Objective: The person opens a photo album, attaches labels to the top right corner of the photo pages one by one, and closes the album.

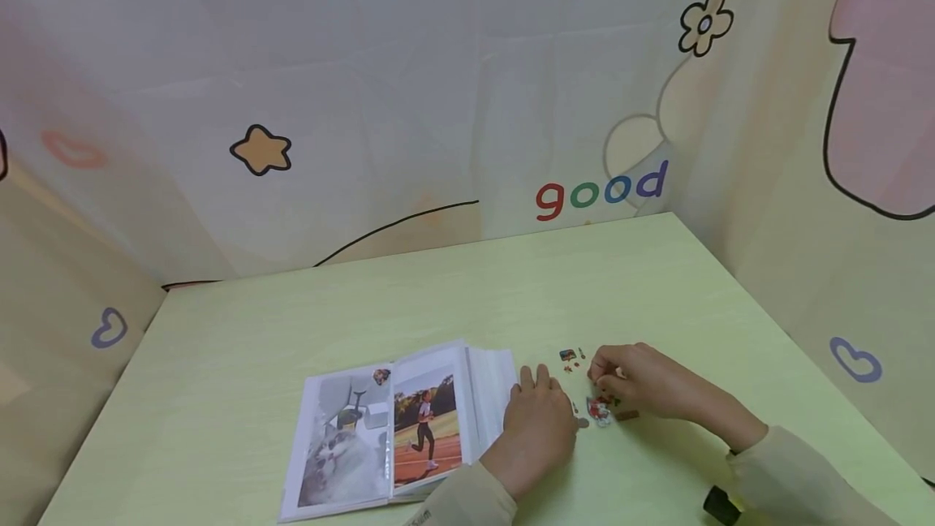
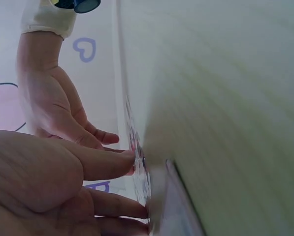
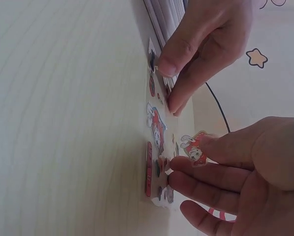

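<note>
My right hand (image 1: 646,380) pinches a small sticker (image 3: 195,148) of a red-and-white cartoon figure between thumb and fingers, raised off the sheet in the right wrist view. Flat on the table lies a clear sticker sheet (image 3: 157,129) with several small stickers, including a red-and-white figure (image 1: 599,411). My left hand (image 1: 540,420) rests on the left part of this sheet, its fingers extended and fingertips pressing down. Left of that hand, a photo album (image 1: 292,461) lies spread, with a grey photo (image 1: 343,461) and a runner photo (image 1: 427,428). A small sticker (image 1: 381,377) sits atop the grey photo.
The pale green table (image 1: 219,396) reaches back to a printed cloth (image 1: 438,104) with stars, hearts and the word "good". Cloth also rises at both sides. Beside the right sleeve (image 1: 789,469) is a small black object (image 1: 721,506). Loose album pages (image 1: 491,384) stand next to the left hand.
</note>
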{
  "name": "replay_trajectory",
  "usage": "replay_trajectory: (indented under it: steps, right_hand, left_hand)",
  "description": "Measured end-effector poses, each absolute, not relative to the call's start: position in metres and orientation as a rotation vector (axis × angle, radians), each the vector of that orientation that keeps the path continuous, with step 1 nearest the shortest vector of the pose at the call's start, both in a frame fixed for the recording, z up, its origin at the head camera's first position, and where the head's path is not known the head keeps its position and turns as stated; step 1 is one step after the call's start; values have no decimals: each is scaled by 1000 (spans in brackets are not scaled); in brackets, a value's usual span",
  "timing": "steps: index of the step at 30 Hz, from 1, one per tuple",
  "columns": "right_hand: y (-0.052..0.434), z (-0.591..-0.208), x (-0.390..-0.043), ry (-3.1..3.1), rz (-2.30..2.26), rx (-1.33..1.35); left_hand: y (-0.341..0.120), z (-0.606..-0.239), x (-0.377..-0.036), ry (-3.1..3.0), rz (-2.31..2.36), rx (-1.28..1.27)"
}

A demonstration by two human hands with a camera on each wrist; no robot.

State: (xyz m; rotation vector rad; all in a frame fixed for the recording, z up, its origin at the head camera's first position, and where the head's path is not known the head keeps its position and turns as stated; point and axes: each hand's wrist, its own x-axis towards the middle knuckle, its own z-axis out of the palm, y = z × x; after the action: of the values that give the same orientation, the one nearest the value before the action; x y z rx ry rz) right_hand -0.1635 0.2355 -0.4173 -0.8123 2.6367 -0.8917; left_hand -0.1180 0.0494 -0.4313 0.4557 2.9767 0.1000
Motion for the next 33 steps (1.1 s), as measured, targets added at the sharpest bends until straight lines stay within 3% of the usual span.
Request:
replay_trajectory:
  steps: [25,33]
  right_hand:
    - [233,-417,-166,2637,-915,-850]
    - [231,-418,-165,2679,-932,-804]
  left_hand:
    - [42,-428,-120,2923,487,317]
    - [36,-411,-103,3004,429,519]
